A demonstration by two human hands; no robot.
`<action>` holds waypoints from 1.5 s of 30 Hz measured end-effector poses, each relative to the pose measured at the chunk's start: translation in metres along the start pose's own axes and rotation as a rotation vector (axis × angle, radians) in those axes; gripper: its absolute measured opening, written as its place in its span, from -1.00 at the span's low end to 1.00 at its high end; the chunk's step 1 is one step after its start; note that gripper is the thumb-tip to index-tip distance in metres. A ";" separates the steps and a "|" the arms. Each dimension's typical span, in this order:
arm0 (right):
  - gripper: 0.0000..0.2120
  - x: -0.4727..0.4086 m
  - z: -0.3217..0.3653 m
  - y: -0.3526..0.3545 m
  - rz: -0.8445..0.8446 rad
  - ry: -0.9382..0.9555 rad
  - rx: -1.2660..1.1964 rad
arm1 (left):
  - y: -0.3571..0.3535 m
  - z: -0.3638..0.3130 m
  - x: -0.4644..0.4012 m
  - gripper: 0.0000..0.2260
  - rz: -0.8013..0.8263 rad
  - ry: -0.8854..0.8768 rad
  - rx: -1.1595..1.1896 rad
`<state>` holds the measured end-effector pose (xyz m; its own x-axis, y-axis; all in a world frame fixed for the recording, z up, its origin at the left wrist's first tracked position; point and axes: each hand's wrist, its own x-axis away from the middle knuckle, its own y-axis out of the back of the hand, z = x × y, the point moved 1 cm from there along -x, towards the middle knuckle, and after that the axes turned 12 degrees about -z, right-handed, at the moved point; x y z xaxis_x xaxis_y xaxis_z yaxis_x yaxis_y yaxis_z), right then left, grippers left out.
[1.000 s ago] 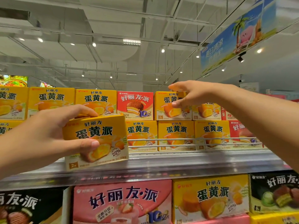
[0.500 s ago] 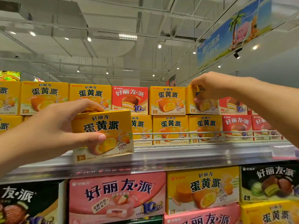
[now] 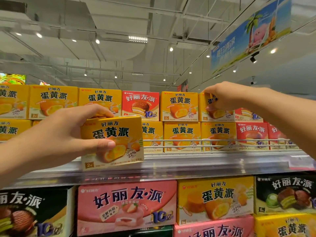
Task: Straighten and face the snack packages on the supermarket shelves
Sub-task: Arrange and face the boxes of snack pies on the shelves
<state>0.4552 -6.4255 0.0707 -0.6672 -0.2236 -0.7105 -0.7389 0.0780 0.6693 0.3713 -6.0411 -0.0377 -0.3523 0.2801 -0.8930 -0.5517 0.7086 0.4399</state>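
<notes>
- Left hand (image 3: 68, 134) fingers clamped on a yellow egg-yolk pie box (image 3: 112, 142): thumb pressed across the printed front, the other fingers curled over the top edge, the box held upright and facing out in front of the top shelf's lip.
- Right hand (image 3: 227, 96) fingers clamped on a second yellow box (image 3: 220, 115) in the upper tier, at two o'clock from the held box: fingertips over its top edge, thumb on its front face.
- At twelve o'clock from the held box, a red chocolate pie box (image 3: 141, 106) stands alone among yellow boxes in the upper tier, face forward.
- At three o'clock, the lower tier of yellow boxes stands behind a wire rail (image 3: 188, 140), running on to red boxes (image 3: 252, 135) at the far right end.
- The top shelf (image 3: 205, 163) carries a clear plastic price strip along its front edge.
- At six o'clock, below the shelf, a large pink strawberry pie box (image 3: 126, 206) sits just beside a large yellow box (image 3: 215, 199); dark matcha boxes flank them at either side.
- At one o'clock overhead, a blue hanging banner (image 3: 248, 35) shows a palm tree and a pink cartoon figure beneath ceiling lights.
</notes>
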 end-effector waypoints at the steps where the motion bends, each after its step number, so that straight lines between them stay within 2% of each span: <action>1: -0.59 0.001 0.001 0.003 0.035 -0.014 -0.021 | 0.000 -0.001 0.000 -0.49 0.003 0.003 0.001; 4: -0.43 0.001 0.008 0.017 0.106 -0.076 -0.169 | 0.002 -0.001 0.002 -0.55 0.005 0.007 -0.007; 6: -0.37 -0.001 0.021 0.029 -0.010 -0.066 -0.279 | 0.002 0.000 0.003 -0.54 0.008 0.032 0.024; 8: -0.44 -0.005 0.045 0.037 -0.170 0.010 -0.321 | 0.004 0.001 0.006 -0.48 0.013 0.051 0.049; 10: -0.50 -0.011 0.076 0.038 -0.247 0.097 -0.305 | 0.005 0.004 0.009 -0.44 0.022 0.065 0.053; 13: -0.42 -0.024 0.123 0.031 -0.232 0.204 -0.255 | 0.012 0.005 0.013 -0.44 0.032 0.063 0.033; 16: -0.33 -0.035 0.154 0.020 -0.134 0.224 -0.189 | 0.024 0.008 0.018 -0.44 0.017 0.052 0.010; 18: -0.41 -0.039 0.165 0.013 -0.074 0.221 -0.154 | 0.031 0.009 0.023 -0.46 0.003 0.051 0.008; 21: -0.57 -0.043 0.171 0.007 -0.107 0.245 -0.080 | 0.039 0.010 0.032 -0.52 -0.007 0.031 -0.005; 25: -0.49 -0.045 0.171 0.007 -0.215 0.203 -0.097 | 0.047 0.014 0.040 -0.51 -0.025 0.052 -0.048; 30: -0.46 -0.044 0.172 0.006 -0.137 0.126 -0.278 | 0.051 0.018 0.043 -0.54 -0.032 0.058 -0.062; 39: -0.30 -0.017 0.173 0.028 -0.256 0.233 -0.197 | 0.060 0.015 0.035 -0.50 -0.031 0.041 -0.049; 45: -0.34 0.039 0.156 0.051 -0.321 0.203 -0.425 | 0.102 0.014 -0.006 -0.42 -0.202 0.021 -0.054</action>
<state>0.3770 -6.2786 0.0427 -0.3530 -0.3573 -0.8647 -0.7709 -0.4127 0.4853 0.3283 -5.9616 0.0113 -0.2455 0.1217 -0.9617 -0.6522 0.7133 0.2567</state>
